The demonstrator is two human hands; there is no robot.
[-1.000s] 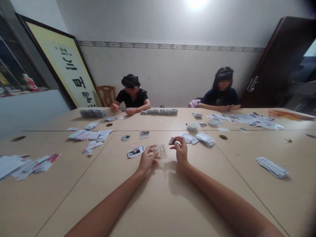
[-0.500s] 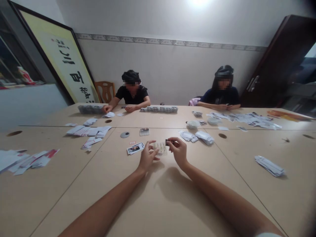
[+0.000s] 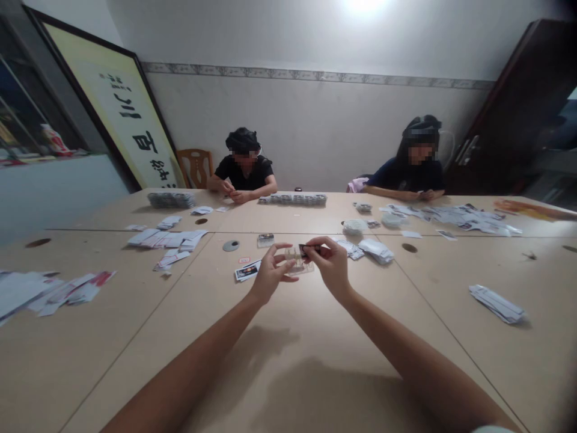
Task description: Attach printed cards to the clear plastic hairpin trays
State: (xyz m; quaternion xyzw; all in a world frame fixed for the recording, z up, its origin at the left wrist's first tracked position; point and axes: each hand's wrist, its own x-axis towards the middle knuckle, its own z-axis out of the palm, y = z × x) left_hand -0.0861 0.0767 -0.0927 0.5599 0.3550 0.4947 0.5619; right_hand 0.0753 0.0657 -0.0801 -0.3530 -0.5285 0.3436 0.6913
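My left hand (image 3: 273, 273) grips a small clear plastic box (image 3: 301, 264) by its left side, raised above the table. Small pale items show inside it, too blurred to name. My right hand (image 3: 331, 261) pinches a small dark printed card (image 3: 306, 249) at the upper right of the box, overlapping it. Just left of my left hand, printed cards with dark pictures (image 3: 247, 272) lie in a little pile, partly covered by the hand. Another small clear box with a dark top (image 3: 265, 240) rests a bit farther back.
Two people sit across the wooden table (image 3: 288, 373). A row of boxes (image 3: 297, 199) and a second group (image 3: 171, 199) stand at the far edge. White paper stacks (image 3: 166, 239) lie left, more (image 3: 496, 304) right. Clear bags (image 3: 354, 227) and scattered cards (image 3: 464, 218) are at back right.
The card in my right hand has moved left, onto the upper part of the box. Both hands rise slightly. The left co-worker's hands have come together.
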